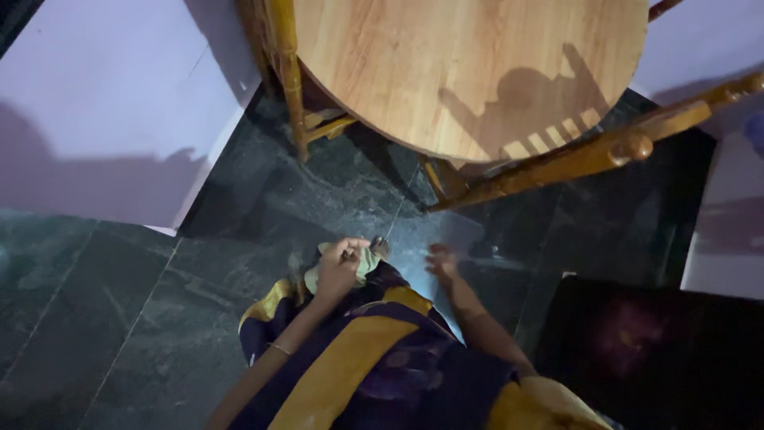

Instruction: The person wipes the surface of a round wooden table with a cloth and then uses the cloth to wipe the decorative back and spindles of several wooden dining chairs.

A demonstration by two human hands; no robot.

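The left hand [341, 263] is curled shut, its grip closed on a pale green cloth [362, 267] that bunches under the fingers and rests on the person's lap. A thin bangle [279, 348] circles the left wrist. A fine thread [398, 209] runs up and away from just beside that hand, toward the wooden furniture above; a small dark thing [381, 246] sits at its lower end, too small to tell what it is. Whether the left fingers pinch the thread itself cannot be told.

The right hand [440, 261] hovers near, just to the side of the cloth, apart from it. It is blurred; its fingers look loosely spread and it seems to hold nothing, though that cannot be told for sure.

The lap is covered by dark purple fabric with broad yellow bands [350, 362]. Beneath lies a dark stone floor [119, 302]. Above the hands stands a round wooden table [446, 64] with a shadow on its top, and a wooden chair rail [605, 147] slants across beside it. A pale lilac wall [103, 103] fills the upper left, and a dark mat [652, 350] lies at the lower right
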